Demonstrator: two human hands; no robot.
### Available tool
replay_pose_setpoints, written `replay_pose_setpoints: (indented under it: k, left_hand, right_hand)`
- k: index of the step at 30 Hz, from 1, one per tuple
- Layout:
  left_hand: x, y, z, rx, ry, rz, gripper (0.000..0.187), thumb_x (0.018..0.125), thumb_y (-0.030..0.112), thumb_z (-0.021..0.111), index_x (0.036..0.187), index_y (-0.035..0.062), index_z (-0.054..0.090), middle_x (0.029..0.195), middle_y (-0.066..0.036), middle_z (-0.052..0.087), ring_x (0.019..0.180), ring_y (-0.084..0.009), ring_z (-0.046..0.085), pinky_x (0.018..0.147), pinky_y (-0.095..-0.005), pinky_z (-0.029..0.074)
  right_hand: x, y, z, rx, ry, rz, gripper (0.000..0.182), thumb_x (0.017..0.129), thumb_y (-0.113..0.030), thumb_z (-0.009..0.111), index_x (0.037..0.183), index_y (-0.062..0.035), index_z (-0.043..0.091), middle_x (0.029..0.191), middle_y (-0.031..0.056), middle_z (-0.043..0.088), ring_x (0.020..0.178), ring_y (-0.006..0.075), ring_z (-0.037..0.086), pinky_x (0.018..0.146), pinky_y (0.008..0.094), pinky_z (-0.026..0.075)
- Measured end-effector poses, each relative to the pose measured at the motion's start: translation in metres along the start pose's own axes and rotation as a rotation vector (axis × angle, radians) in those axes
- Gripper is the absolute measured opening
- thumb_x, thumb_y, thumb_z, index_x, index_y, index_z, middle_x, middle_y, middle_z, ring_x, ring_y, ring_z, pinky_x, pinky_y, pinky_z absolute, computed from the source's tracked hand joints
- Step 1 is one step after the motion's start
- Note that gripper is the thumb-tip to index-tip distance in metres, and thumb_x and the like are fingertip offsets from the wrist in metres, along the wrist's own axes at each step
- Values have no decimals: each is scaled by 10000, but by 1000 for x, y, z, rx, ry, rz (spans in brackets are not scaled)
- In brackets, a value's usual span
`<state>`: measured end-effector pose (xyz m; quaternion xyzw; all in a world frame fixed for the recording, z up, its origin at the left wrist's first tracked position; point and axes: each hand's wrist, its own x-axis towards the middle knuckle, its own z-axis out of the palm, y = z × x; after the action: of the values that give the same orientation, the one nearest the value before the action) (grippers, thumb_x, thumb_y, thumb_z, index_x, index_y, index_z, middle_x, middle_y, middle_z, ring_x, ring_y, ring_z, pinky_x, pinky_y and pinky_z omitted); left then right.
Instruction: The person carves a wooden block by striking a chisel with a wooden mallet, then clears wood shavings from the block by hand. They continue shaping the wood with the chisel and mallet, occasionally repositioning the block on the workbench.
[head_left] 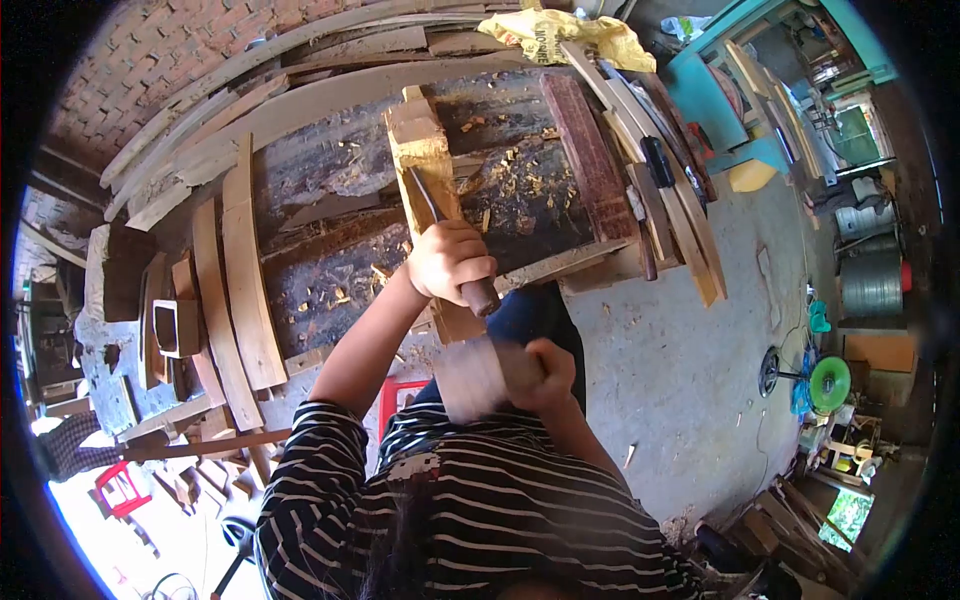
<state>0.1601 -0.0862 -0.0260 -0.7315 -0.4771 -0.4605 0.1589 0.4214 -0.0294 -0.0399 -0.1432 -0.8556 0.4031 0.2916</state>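
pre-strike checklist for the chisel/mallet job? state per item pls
1. Left hand wrapped around the chisel handle: ok.
2. Chisel blade lies against the wood block: ok; exact tip contact cannot tell.
3. Right hand grips the mallet: ok; the mallet is motion-blurred.
4. Mallet lined up with the chisel's butt end: cannot tell, blur.
5. Block steady on the workbench: cannot tell, no clamp visible.
6. Bench around the block free of debris: not ok, wood chips scattered beside it.
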Motion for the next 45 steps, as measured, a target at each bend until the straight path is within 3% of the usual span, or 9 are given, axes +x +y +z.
replay_pose_setpoints:
  k: [4,6,13,22,25,28,36,38,45]
  left_hand:
    - [-1,-5,1,3,-6,15,282,555,237,691,776,104,577,658,-44,552,611,-249,600,550,-356,487]
    - [-10,-4,8,-20,8,21,281,554,234,692,775,106,575,659,-43,553,613,-247,601,548,-350,486]
    - [-1,-2,-3,-4,12,1,297,577,247,699,782,79,565,650,-60,535,616,-265,599,550,-378,488]
    - [2,-5,-6,-34,11,7,249,605,177,724,766,64,572,645,-68,549,606,-274,599,553,-377,489]
    - [2,-6,-7,-42,9,-6,240,605,180,713,758,50,582,645,-68,549,606,-278,598,557,-386,491]
    - [-15,-16,-1,-7,-30,28,267,579,206,687,772,40,605,657,-72,557,618,-282,601,558,-386,493]
    - [-4,-6,-11,-24,24,-5,274,533,201,692,741,66,576,656,-62,558,596,-271,588,567,-376,490]
    - [-2,-8,-13,-24,-64,-19,277,535,182,695,747,67,559,658,-66,555,587,-273,575,551,-378,478]
    - [-4,-9,-14,-21,0,-18,317,579,271,733,775,80,573,664,-60,555,606,-278,576,572,-381,472]
  right_hand:
    - [-9,30,15,83,173,-298,323,645,-281,784,813,-70,607,692,130,624,643,331,646,550,371,502]
    - [12,-3,8,-185,-168,342,314,645,-287,791,812,-88,616,698,115,637,650,313,652,556,361,506]
    - [4,13,1,144,73,-219,339,625,-284,812,739,-87,560,701,115,628,650,311,657,544,360,505]
    - [26,-7,-9,-146,-121,70,287,648,-248,786,793,-84,598,712,123,618,642,309,645,541,354,499]
    - [25,14,7,187,108,-371,263,670,-227,786,797,-84,606,712,117,627,630,295,652,541,346,503]
    - [37,9,11,-91,-47,177,288,669,-244,795,810,-75,609,714,130,637,642,297,661,555,347,513]
    - [30,15,14,334,52,-302,338,600,-217,809,802,-69,582,734,131,609,616,299,629,564,353,512]
    - [41,0,18,-102,-79,149,303,610,-198,791,802,-76,590,700,138,595,630,332,625,559,357,506]
    - [34,-2,14,46,-8,-121,299,618,-187,790,807,-73,588,671,125,591,628,322,630,552,353,502]
